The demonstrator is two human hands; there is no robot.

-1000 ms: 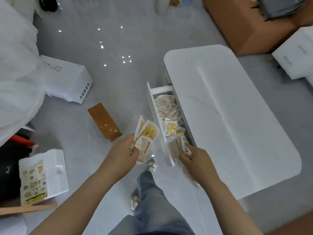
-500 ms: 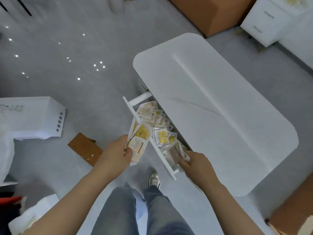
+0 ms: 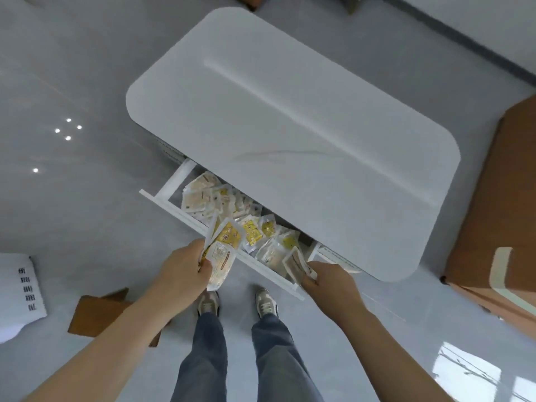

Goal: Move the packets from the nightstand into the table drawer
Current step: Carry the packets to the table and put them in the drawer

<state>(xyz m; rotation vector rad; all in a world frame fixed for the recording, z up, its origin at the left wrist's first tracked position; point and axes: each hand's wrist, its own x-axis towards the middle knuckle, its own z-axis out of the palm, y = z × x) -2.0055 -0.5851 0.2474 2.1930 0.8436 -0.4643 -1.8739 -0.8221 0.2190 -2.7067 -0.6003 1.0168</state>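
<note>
My left hand (image 3: 185, 269) grips a bunch of packets (image 3: 224, 250) over the open drawer (image 3: 185, 214) front; my right hand (image 3: 327, 281) pinches one packet (image 3: 295, 265) inside it.

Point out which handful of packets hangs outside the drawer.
The fan of packets in the left hand: it crosses the drawer's front panel, partly over the floor. The packets in the right hand lie inside the drawer.

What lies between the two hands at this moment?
Head view: the open drawer's white front panel and loose packets lie between left hand and right hand.
</note>
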